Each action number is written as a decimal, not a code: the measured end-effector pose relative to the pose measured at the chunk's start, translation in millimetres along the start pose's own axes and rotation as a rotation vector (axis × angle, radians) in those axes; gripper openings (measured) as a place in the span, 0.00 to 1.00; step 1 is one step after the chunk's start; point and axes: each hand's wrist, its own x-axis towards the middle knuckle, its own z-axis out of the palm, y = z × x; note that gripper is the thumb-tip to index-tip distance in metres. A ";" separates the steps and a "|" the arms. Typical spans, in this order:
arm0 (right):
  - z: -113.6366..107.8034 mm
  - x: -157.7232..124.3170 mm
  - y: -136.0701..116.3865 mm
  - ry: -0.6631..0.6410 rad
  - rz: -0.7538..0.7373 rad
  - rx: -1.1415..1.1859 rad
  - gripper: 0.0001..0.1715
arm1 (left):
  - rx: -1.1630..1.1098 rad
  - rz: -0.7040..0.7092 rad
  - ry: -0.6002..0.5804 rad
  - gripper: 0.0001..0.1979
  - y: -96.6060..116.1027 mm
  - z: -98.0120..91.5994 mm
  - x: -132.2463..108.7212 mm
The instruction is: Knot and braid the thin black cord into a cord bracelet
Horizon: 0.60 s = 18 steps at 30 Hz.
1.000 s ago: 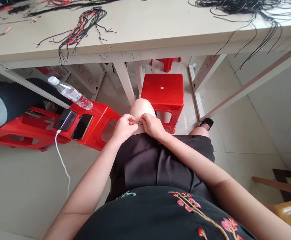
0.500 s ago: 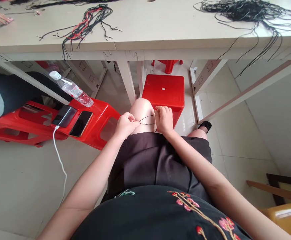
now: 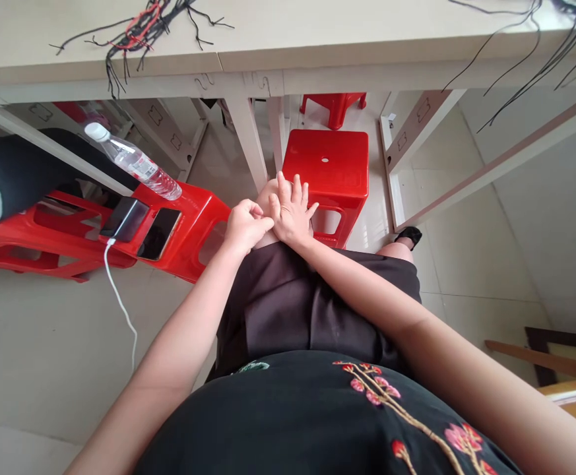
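Observation:
My left hand (image 3: 247, 227) is closed in a pinch over my bare knee (image 3: 266, 191). It grips a thin black cord, which my hands now almost wholly hide. Fingers spread, my right hand (image 3: 291, 210) lies flat on the knee, its heel touching the left fingertips; the cord strands seem to be beneath its palm. Above, on the table (image 3: 317, 39), lie a bundle of black and red cords (image 3: 142, 30) and a bundle of black cords (image 3: 565, 20), loose ends hanging over the edge.
A red stool (image 3: 324, 155) stands just beyond my knee. On another red stool (image 3: 196, 211) to the left are a water bottle (image 3: 136, 165), a phone (image 3: 160, 234) and a dark device (image 3: 125, 219) with a white cable (image 3: 119, 303). Table legs (image 3: 248, 142) stand ahead.
My right hand has gone from curled fingers beside the knee to lying flat and spread on it, further left, covering the cord strands. The view has tilted down slightly.

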 end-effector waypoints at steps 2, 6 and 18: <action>-0.1 7.3 -3.3 0.009 0.013 -0.005 0.32 | -0.016 0.002 0.019 0.12 0.4 -0.1 7.4; 2.5 17.7 -7.4 0.045 -0.013 0.002 0.32 | -0.016 -0.023 0.019 0.14 3.9 -4.8 17.1; 11.3 38.2 -13.2 0.050 -0.003 -0.064 0.35 | -0.007 -0.139 -0.006 0.16 17.6 -17.7 27.5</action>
